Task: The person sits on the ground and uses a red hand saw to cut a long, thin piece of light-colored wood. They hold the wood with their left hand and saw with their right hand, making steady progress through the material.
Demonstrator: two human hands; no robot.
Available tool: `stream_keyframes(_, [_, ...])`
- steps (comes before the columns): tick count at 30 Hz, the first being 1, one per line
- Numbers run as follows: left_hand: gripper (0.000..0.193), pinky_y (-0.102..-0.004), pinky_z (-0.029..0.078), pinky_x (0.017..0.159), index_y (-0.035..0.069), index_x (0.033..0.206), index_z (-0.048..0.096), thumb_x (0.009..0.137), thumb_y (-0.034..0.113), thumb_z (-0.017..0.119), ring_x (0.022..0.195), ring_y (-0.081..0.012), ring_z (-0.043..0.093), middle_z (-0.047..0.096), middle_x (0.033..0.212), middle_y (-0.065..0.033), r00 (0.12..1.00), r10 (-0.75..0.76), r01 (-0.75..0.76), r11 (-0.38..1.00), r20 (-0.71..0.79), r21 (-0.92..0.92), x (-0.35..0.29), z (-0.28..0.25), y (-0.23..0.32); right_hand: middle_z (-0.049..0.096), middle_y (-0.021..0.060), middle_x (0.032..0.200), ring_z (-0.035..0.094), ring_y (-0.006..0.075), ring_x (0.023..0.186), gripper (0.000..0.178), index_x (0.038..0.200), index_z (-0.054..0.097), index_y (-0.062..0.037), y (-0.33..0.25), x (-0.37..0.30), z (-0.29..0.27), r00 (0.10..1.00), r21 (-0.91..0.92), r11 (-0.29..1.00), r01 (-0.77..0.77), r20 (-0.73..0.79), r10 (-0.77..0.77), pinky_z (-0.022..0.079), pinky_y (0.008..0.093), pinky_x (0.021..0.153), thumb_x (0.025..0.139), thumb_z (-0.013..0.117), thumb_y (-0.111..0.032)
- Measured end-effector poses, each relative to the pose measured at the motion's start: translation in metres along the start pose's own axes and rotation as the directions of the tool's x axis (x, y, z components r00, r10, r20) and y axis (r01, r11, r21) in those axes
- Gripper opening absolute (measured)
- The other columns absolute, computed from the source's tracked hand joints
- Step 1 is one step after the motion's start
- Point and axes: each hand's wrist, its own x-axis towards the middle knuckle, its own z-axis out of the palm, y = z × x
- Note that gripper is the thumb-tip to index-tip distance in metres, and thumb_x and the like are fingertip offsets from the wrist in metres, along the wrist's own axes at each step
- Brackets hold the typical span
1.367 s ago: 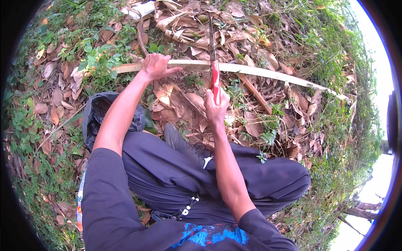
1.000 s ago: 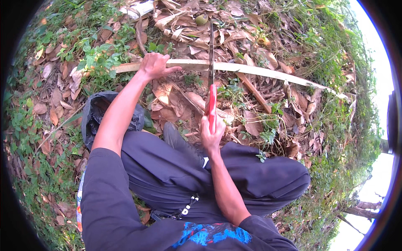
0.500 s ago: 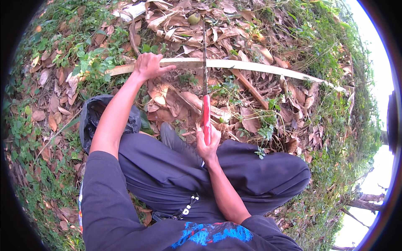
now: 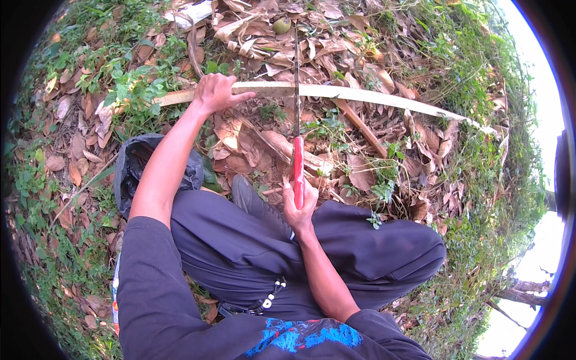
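Saw [image 4: 298, 144] across wooden strip [image 4: 345, 93]

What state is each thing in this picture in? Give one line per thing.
Pale wooden strip: lying crosswise; cut depth unclear.
Red-handled saw: held, blade crossing the strip.
Left hand: curled over the strip.
Right hand: closed around the saw's handle.
Black bag: crumpled, mouth open.
Brown stick: lying slanted.
Round green fruit: lying among dry leaves.
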Motion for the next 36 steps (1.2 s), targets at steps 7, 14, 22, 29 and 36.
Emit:
stream_keyframes(7, [0.078, -0.0479, 0.057, 0.059, 0.003, 0.07, 0.066, 0.081, 0.08, 0.059, 0.061, -0.0363, 0.07, 0.066, 0.062, -0.0201, 0.998, 0.032, -0.032, 0.999, -0.051, -0.008, -0.003, 0.001, -0.002, 0.048, 0.0008, 0.051, 0.05, 0.008, 0.044, 0.014, 0.081, 0.055, 0.0015, -0.005, -0.001, 0.002, 1.0, 0.052, 0.998, -0.026, 0.016, 0.025, 0.05, 0.0281, 0.049, 0.094, 0.059, -0.002])
stream_keyframes(14, [0.068, -0.0443, 0.055, 0.079, 0.002, 0.103, 0.067, 0.083, 0.067, 0.065, 0.092, -0.0306, 0.064, 0.066, 0.095, -0.0143, 0.955, 0.21, -0.204, 0.978, -0.208, 0.049, -0.002, -0.005, 0.01, 0.049, 0.0012, 0.051, 0.05, 0.008, 0.044, 0.012, 0.081, 0.055, 0.0022, 0.001, -0.002, 0.001, 0.999, 0.033, 0.999, -0.03, 0.018, 0.029, 0.053, 0.0284, 0.052, 0.093, 0.057, -0.001])
stream_keyframes(22, [0.063, -0.0454, 0.058, 0.063, 0.006, 0.097, 0.066, 0.087, 0.068, 0.063, 0.072, -0.0324, 0.072, 0.07, 0.081, -0.0149, 0.993, 0.114, -0.116, 0.992, -0.037, -0.052, 0.007, 0.0, 0.034, 0.047, 0.0032, 0.051, 0.049, 0.0104, 0.042, 0.014, 0.081, 0.054, 0.0015, -0.004, -0.001, -0.001, 0.999, 0.055, 0.998, -0.036, -0.004, 0.036, 0.045, 0.0309, 0.046, 0.092, 0.061, -0.004])
stream_keyframes(29, [0.059, -0.0416, 0.057, 0.057, 0.007, 0.085, 0.062, 0.088, 0.066, 0.063, 0.061, -0.0289, 0.07, 0.067, 0.071, -0.012, 0.991, 0.12, -0.122, 0.992, -0.066, -0.027, 0.006, 0.001, 0.036, 0.048, 0.004, 0.052, 0.048, 0.0105, 0.043, 0.013, 0.083, 0.055, 0.0013, 0.002, -0.002, -0.004, 0.999, -0.023, 0.999, -0.039, 0.001, 0.039, 0.043, 0.0301, 0.046, 0.092, 0.062, -0.005])
stream_keyframes(36, [0.058, -0.0416, 0.057, 0.057, 0.006, 0.086, 0.063, 0.088, 0.064, 0.065, 0.062, -0.0291, 0.07, 0.066, 0.071, -0.0118, 0.988, 0.129, -0.133, 0.99, -0.089, -0.036, 0.005, -0.001, 0.037, 0.048, 0.0028, 0.054, 0.047, 0.0098, 0.046, 0.012, 0.083, 0.055, 0.0014, -0.007, 0.001, -0.005, 0.999, 0.051, 0.997, -0.052, 0.0, 0.052, 0.04, 0.0297, 0.046, 0.092, 0.06, -0.005])
